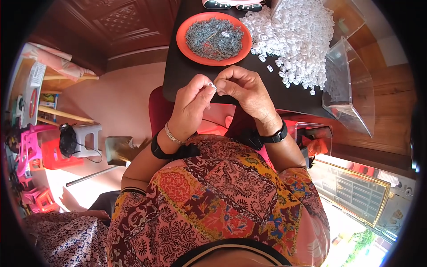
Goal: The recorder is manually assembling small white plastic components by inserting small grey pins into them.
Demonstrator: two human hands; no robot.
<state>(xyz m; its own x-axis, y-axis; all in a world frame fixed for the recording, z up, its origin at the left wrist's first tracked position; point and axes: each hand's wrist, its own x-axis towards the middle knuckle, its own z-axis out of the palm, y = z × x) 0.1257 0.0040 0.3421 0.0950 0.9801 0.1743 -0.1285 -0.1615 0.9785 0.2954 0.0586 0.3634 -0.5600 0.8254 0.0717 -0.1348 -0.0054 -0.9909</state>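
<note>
Just past the near edge of the black table [178,75], my two hands meet. Between thumb and forefinger, my left hand [189,104] pinches a small white plastic piece with holes [212,85]. The fingertips of my right hand [249,95] are pinched together at the right side of that piece; whatever they hold is too small to make out. Beyond them stands an orange-red plate [181,42] heaped with small dark grey, screw-like parts [209,40]. One white oval piece [225,34] rests on those parts. A large pile of similar white pieces [298,40] spreads to the right.
A transparent plastic bin [342,95] sits at the table's right edge. Pink-and-black shoes [233,4] are at the far edge. Left on the floor are a grey stool [86,135], red stools [55,153] and a dustpan [118,149]. Another person's patterned clothing [71,240] shows lower left.
</note>
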